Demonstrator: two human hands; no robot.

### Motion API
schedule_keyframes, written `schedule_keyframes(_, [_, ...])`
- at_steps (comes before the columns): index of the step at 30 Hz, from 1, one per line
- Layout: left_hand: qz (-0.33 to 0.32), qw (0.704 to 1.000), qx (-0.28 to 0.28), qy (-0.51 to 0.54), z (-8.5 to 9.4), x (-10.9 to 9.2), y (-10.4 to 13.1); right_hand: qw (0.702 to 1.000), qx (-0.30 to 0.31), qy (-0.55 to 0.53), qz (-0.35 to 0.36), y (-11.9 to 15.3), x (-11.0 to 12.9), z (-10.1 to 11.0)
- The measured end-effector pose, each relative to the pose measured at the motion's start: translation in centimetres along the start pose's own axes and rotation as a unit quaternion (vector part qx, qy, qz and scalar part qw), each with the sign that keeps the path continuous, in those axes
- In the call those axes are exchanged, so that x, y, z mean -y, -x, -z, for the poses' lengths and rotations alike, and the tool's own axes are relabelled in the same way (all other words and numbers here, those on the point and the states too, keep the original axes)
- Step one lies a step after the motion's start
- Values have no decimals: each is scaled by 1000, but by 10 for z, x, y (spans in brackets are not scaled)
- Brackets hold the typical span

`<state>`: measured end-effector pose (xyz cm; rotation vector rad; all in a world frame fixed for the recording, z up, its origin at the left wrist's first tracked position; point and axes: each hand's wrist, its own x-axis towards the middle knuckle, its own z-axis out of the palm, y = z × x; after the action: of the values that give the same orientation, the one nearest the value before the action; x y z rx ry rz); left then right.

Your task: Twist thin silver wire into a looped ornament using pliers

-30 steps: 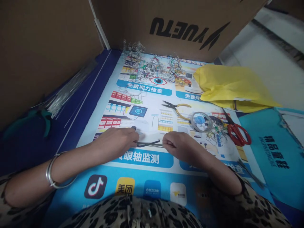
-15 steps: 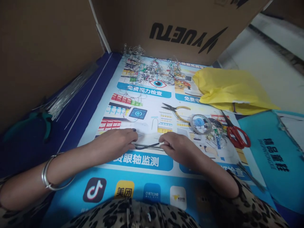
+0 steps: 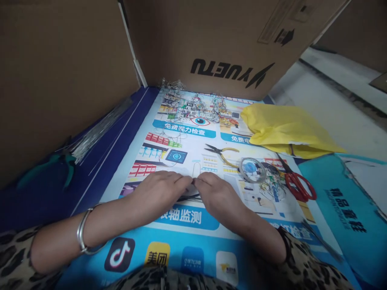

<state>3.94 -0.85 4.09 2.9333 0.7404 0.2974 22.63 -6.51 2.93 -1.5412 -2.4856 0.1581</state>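
Note:
My left hand (image 3: 166,187) and my right hand (image 3: 216,193) meet fingertip to fingertip over the printed sheet (image 3: 193,233). Both are closed, and their fingers hide most of what is between them. Thin dark strands (image 3: 190,198) show just below the fingertips; whether the hands grip them cannot be made out. Beyond the fingertips a small bent wire loop (image 3: 196,167) lies flat. Pliers with yellow handles (image 3: 222,153) lie open above my right hand, beside a roll of clear tape (image 3: 252,170).
Red-handled scissors (image 3: 299,185), a wire tangle (image 3: 273,187) and a yellow bag (image 3: 290,129) lie right. Teal pliers (image 3: 68,163) and a silver wire bundle (image 3: 96,131) lie left. More wire pieces (image 3: 217,108) sit near the cardboard box (image 3: 187,36).
My hands have come together from a gap with dark strands stretched between them. The fingertips now touch. The camera view has tilted up slightly.

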Motion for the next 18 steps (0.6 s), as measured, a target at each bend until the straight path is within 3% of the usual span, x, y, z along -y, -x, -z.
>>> schedule_keyframes(6, [-42, 994, -68, -74, 4, 10, -17, 996, -63, 58, 12, -9, -22, 3])
schedule_keyframes(11, [3, 993, -43, -109, 3, 21, -32, 990, -69, 119, -4, -15, -42, 8])
schedule_keyframes(18, [-4, 996, -44, -76, -9, 31, -49, 984, -75, 163, -18, -30, -38, 13])
